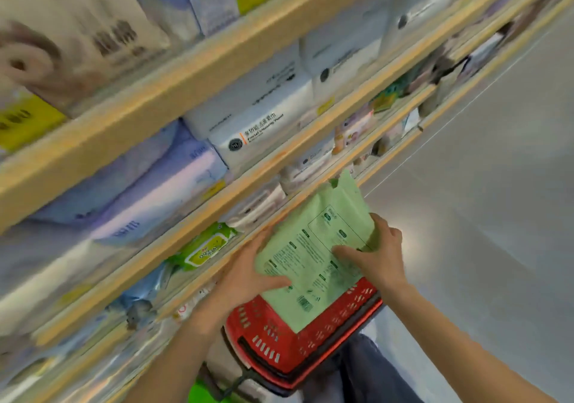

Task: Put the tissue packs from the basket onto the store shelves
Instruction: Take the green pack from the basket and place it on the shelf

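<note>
Head view puts the green tissue pack (313, 247) in the lower centre of the frame, held above the red basket (279, 350) and just off the front edge of the shelves (186, 92), which run from lower left to upper right.

My left hand (248, 275) grips the pack's left edge, thumb laid over the printed face. My right hand (372, 256) pinches the right edge, thumb on top and fingers curled behind.

My main worry is that the pack looks soft and its upper corner is already flopping. I judge it could catch on a wooden shelf lip and fold instead of sliding in. The shelf slots look tightly filled, so a push might also nudge the green wipes pack (208, 246) at centre left over the edge. If either pinch slackens, the pack would likely drop into the basket or onto the floor. The picture is smeared, so I can't judge the gaps well.

I cannot tell what is left in the basket, because the pack covers its opening. On the shelves:
- **Upper left:** large roll packs (77, 30).
- **Middle:** white packs (257, 129) beside lavender packs (161, 185).
- **Lower rows:** small items too blurred to name.
</note>
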